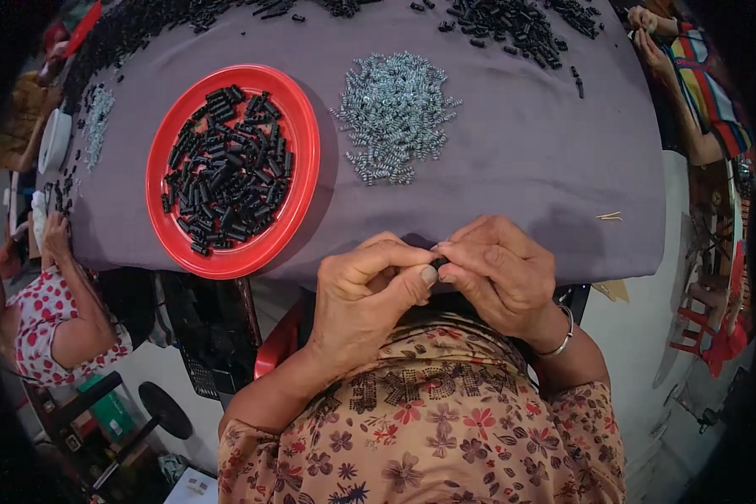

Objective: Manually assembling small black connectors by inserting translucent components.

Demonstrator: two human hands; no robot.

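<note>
A small black piece (439, 263) is pinched between the fingertips of a person's left hand (363, 281) and right hand (508, 273) at the table's near edge; the fingers cover most of it, so its direction and long axis cannot be told. To the left by that edge, a round red tray (308, 160) holds black cylindrical parts (227, 168) lying at all angles. Beyond the hands lies a pile of coiled metal springs (399, 118) on the grey-purple cloth (512, 151). More black parts (512, 29) line the table's far edge. Co-workers sit at the left (67, 332) and right (697, 92) edges, above a pale floor (638, 336).
</note>
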